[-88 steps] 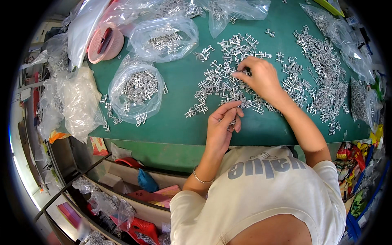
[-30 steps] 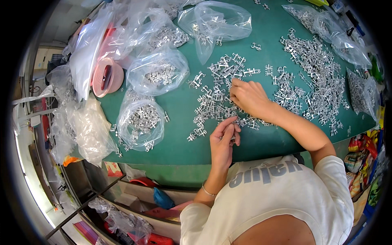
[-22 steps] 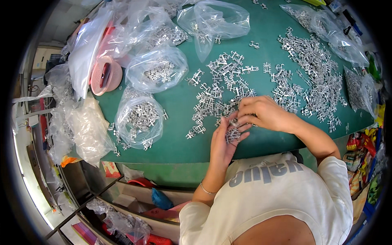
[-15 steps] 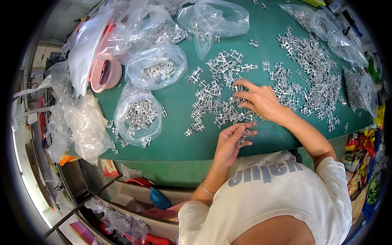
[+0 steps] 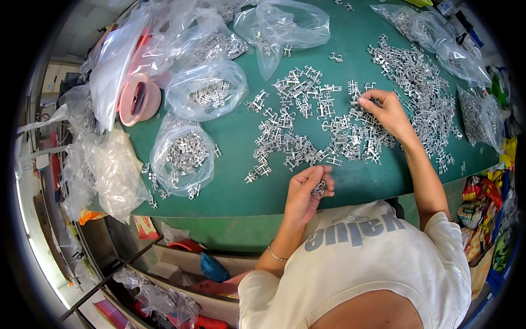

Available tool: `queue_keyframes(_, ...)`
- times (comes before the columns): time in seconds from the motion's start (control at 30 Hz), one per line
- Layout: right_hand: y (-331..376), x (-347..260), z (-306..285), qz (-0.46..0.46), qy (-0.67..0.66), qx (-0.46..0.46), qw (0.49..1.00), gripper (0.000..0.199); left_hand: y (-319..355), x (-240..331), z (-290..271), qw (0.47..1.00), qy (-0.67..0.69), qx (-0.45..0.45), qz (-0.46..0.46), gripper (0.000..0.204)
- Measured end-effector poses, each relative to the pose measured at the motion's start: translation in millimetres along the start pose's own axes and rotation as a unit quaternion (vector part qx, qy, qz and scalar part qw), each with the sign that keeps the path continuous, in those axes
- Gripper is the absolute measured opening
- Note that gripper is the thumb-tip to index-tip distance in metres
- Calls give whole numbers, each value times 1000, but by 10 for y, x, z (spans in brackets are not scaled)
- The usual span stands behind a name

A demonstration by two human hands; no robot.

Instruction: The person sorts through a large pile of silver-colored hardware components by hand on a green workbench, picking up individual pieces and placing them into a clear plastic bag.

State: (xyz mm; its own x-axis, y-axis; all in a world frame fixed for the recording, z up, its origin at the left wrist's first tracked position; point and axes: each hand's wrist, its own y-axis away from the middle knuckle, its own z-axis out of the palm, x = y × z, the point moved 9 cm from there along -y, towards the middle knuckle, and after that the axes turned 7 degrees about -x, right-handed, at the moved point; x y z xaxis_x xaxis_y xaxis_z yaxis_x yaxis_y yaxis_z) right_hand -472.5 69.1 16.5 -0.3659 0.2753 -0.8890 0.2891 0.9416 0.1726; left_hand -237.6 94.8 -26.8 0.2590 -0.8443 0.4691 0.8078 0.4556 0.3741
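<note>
Over on the left half of the green counter [image 5: 235,192], it's pretty much all plastic: a clear round bag [image 5: 201,178] sits with plenty of metal bits showing inside, a second clear bag [image 5: 236,82] is right behind it, and a crumpled milky bag [image 5: 118,175] slumps at the near left edge. Behind that one there's a pink basket [image 5: 152,107] with a dark red thing [image 5: 139,98] at its mouth, can't make out what. Another floppy bag [image 5: 304,24] lies toward the far side, and a packed bag [image 5: 485,120] sits by the right edge, next to a big heap [image 5: 424,88] of similar metal. The loose silver pieces [image 5: 282,134] are spread across the middle, between the left bags and that heap. As for stuff in the way, the right hand [image 5: 361,100] hides a bit of the spread's right end. Its thumb and index finger come nearly together at the tips, right at one of the pieces, but I honestly can't tell if it's pinched or just touched. The left hand [image 5: 308,189], near the front edge, is curled most of the way closed around a small bunch [image 5: 319,189] of pieces, some poking out between thumb and fingers.
</note>
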Motion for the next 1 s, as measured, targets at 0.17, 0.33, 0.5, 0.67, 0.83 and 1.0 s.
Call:
queue_keyframes(0.17, 175, -409, -115, -77, 217, 129, 965, 18, 1, -15, -11, 999, -33, 20, -7, 25)
queue_keyframes(0.33, 250, -622, 519, -85, 343, 15, 936, 18, -22, -9, 57, 999, -27, 25, 7, 30)
queue_keyframes(0.5, 235, -502, 251, -137, 232, 54, 961, 14, -5, -17, 76, 1000, -5, 13, 9, 26)
queue_keyframes(0.67, 235, -259, 4, -32, 89, 37, 995, 15, -21, -34, 114, 1000, 6, 13, -11, 24)
queue_keyframes(0.83, 312, -186, -77, -71, -54, -17, 996, 17, -29, -46, 88, 999, -16, 29, -18, 24)
queue_keyframes(1.0, 465, -449, 156, -163, -30, -38, 985, 8, -57, -38, 134, 998, -30, 45, -20, 29)
